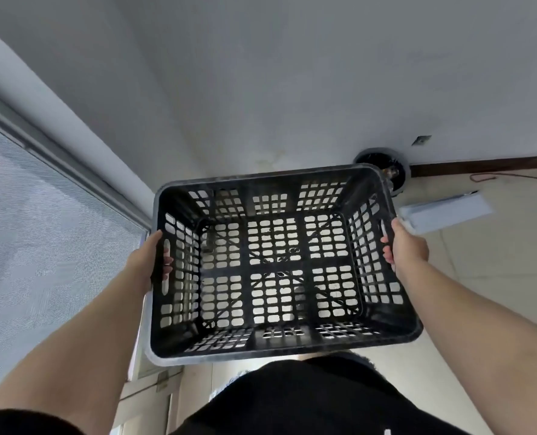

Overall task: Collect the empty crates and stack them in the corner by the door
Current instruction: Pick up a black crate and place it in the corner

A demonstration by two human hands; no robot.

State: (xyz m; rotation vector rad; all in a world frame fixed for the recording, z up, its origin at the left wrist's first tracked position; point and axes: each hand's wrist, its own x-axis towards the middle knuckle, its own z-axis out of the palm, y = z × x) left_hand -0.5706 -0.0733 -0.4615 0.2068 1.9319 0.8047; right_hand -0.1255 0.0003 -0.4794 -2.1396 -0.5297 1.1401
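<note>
An empty black plastic crate [279, 348] with slotted walls and floor hangs in front of my body, above the pale tiled floor. My left hand [149, 257] grips its left side, with fingertips showing through the handle slot. On the opposite side my right hand [407, 246] holds the right wall, fingers curled into that handle slot. The crate is level and open side up, with nothing inside it.
A grey wall [292, 89] stands straight ahead, a glass door with a frosted pane [41, 230] on the left. A round black bin [397, 171] sits behind the crate by the wall. A flat pale box [446, 213] and a thin red cord [487, 176] lie on the floor at right.
</note>
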